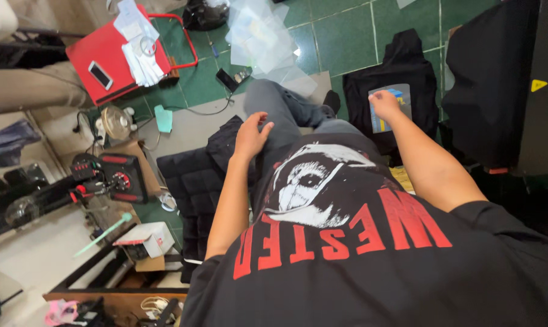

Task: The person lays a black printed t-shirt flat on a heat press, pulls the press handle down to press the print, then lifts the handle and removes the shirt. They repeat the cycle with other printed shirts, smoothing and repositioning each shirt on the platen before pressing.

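Note:
I look down my own body, seated, in a black shirt with a red and white print. My left hand [251,134] rests on my grey-trousered knee [274,103], fingers loosely apart, holding nothing. My right hand [384,103] reaches out over a folded black garment [398,66] on the green tiled floor. Its fingers press down on a transfer sheet with a blue and yellow design [394,109] lying on that garment.
A black quilted jacket [192,181] lies at my left. A red folding stool [113,51] holds a phone and white papers. Clear plastic sheets [265,36] are strewn ahead. A heat-press machine [113,175] stands left; black fabric on a dark machine [498,79] fills the right.

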